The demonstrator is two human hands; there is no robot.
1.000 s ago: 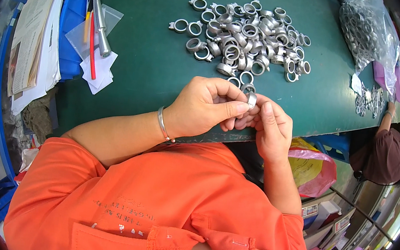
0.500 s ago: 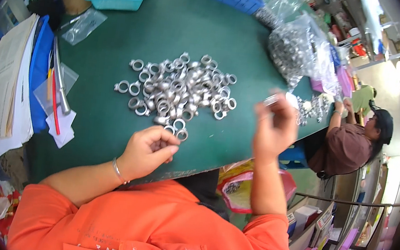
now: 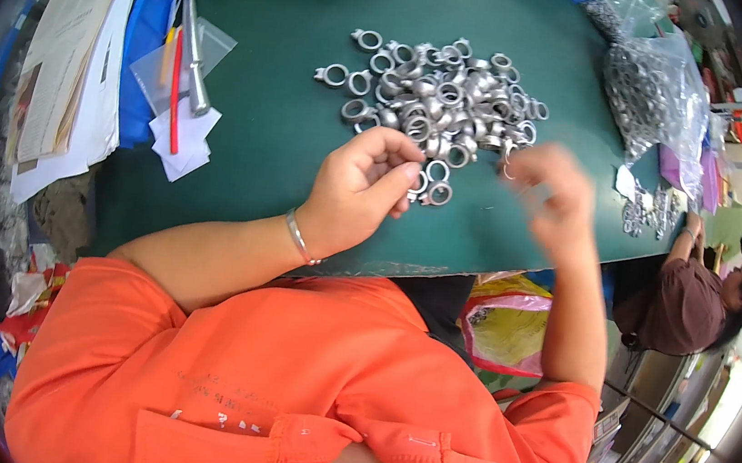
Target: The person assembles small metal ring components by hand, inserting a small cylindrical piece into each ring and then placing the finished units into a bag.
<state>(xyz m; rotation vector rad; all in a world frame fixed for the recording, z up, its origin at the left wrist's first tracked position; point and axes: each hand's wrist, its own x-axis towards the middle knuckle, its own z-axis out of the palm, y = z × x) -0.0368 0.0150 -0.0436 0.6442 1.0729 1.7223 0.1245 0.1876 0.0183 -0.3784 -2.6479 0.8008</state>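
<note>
A heap of small silver metal rings, each with a little lug, lies on the green tabletop. My left hand rests at the heap's near edge, thumb and fingers pinched together. Beside its fingertips is a ring partly covered by the thumb; whether the hand grips anything is hidden. Over the heap's right side, my right hand is smeared by motion. Its fingers close on a ring seen at the fingertips.
Papers, a blue tray, a metal rod and a red pen lie at left. A clear bag of metal parts stands at far right. Beyond the right table edge sits a co-worker.
My right hand has moved left toward the heap. The view has shifted, so the heap appears higher and farther right. My left hand stays pinched beside the same near rings.
</note>
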